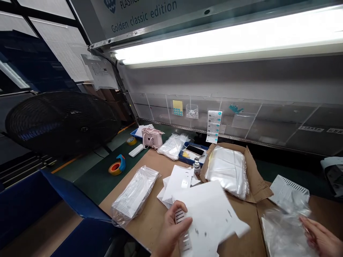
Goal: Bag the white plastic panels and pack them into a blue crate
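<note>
My left hand (174, 228) is closed on several white plastic panels (205, 207), thumb on top; they have slots along one edge and small holes. Over at the right, my right hand (320, 233) pinches the edge of a clear plastic bag (285, 228), which lies over other bags. Just beyond it is a white slotted panel (289, 189), partly covered by clear film. More loose white panels (179, 180) lie past my left hand. To the left, a bagged stack of white panels (136, 194) rests on the brown cardboard table cover (150, 228).
An open carton (258, 180) holds clear bags. Behind are a blue tray (184, 153) with a phone, a small metal-topped bottle (197, 166), a pink handbag (152, 137) and a tape dispenser (117, 166). A blue bin (66, 200) and large fan (61, 125) stand left.
</note>
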Available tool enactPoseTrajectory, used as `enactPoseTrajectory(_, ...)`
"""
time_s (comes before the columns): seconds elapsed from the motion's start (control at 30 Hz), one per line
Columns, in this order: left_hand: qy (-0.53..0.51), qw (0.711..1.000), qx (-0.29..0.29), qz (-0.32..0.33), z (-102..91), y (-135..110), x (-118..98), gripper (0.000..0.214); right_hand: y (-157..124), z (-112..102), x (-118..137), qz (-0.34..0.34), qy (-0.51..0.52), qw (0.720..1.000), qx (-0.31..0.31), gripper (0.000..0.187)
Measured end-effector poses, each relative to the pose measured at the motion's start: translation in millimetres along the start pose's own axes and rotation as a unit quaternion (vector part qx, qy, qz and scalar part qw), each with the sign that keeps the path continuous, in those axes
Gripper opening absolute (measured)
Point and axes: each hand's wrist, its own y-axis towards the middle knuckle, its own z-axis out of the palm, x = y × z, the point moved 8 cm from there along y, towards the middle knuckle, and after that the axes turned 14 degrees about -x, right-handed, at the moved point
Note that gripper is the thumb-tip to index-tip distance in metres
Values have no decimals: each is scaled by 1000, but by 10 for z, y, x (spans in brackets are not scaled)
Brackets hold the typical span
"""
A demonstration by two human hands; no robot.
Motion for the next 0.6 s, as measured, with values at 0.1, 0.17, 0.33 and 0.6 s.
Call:
enactPoseTrajectory(0.1,-117,983,94,-104,162,-221,120,35,-110,107,376,-45,-43,997,50,29)
enactPoseTrajectory(0.17,-129,977,111,-131,357,-269,239,33,-497,297,738,-141,-70,977,141,32)
enactPoseTrajectory(0.33,-178,973,-11,-149,575,2,405,42,-1457,568,1214,-402,-191,839,313,21)
enactPoseTrajectory(0.6,-231,950,-179,-107,714,247,404,49,-1747,94,947,-503,-82,861,-9,19)
